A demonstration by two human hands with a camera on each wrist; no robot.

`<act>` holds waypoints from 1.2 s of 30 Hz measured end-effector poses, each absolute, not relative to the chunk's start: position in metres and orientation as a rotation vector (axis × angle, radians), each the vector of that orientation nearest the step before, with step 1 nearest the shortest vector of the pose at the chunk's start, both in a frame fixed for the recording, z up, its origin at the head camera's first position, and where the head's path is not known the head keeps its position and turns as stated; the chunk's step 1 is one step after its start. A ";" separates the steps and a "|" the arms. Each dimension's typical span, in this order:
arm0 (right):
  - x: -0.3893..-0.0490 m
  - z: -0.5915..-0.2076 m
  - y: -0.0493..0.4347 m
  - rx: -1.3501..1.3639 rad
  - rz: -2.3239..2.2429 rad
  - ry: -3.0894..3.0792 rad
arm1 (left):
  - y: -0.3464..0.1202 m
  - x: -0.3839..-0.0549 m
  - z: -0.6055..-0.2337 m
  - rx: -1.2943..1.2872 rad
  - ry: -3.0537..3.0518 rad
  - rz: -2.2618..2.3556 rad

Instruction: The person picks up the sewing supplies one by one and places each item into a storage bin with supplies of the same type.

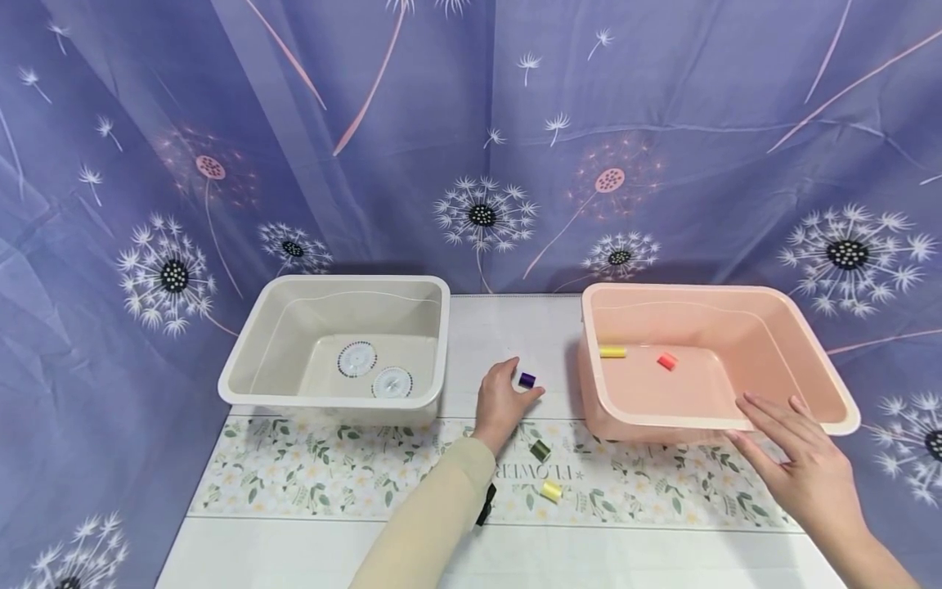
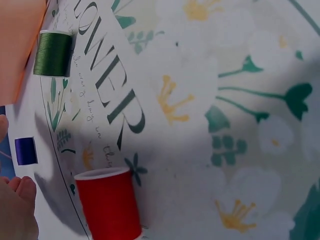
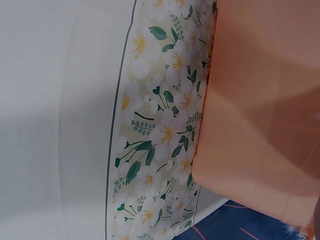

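Note:
My left hand (image 1: 504, 402) reaches over the table between the two tubs, thumb and fingers spread around a small purple thread spool (image 1: 527, 380). In the left wrist view a gap shows between the fingertips (image 2: 26, 192) and that purple spool (image 2: 26, 151). Closer to me lie a dark green thread spool (image 1: 540, 451) and a yellow one (image 1: 551, 491). A red thread spool (image 2: 109, 205) appears large in the left wrist view; my left arm hides it in the head view. My right hand (image 1: 805, 466), fingers extended, is at the front rim of the pink tub (image 1: 706, 423).
Inside the pink tub lie a yellow spool (image 1: 612, 352) and a red spool (image 1: 666, 361). A grey-white tub (image 1: 331, 401) at the left holds two round pin wheels (image 1: 356, 359). Behind both tubs hangs a purple dandelion-print curtain (image 1: 412, 164). A flowered tablecloth (image 1: 316, 483) covers the table.

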State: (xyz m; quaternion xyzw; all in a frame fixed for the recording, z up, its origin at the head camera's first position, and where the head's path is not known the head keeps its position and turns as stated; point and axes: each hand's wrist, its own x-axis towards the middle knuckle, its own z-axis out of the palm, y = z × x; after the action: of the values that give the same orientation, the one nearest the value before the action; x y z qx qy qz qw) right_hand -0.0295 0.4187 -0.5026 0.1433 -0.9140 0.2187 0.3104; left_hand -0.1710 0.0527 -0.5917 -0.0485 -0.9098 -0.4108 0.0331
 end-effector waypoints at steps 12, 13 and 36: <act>-0.028 -0.502 0.419 0.371 0.572 -2.446 | 0.057 -0.172 -0.597 -0.079 -2.768 -1.335; -0.029 -0.502 0.419 0.375 0.571 -2.435 | 0.058 -0.172 -0.598 -0.074 -2.762 -1.338; -0.030 -0.504 0.418 0.382 0.569 -2.395 | 0.064 -0.174 -0.598 -0.050 -2.708 -1.295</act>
State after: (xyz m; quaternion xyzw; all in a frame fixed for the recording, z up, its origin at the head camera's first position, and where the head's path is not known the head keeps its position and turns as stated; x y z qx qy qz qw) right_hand -0.0298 0.4181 -0.5039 0.1452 -0.9111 0.2164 0.3194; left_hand -0.1739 0.0637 -0.5978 -0.0165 -0.8998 -0.4304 0.0696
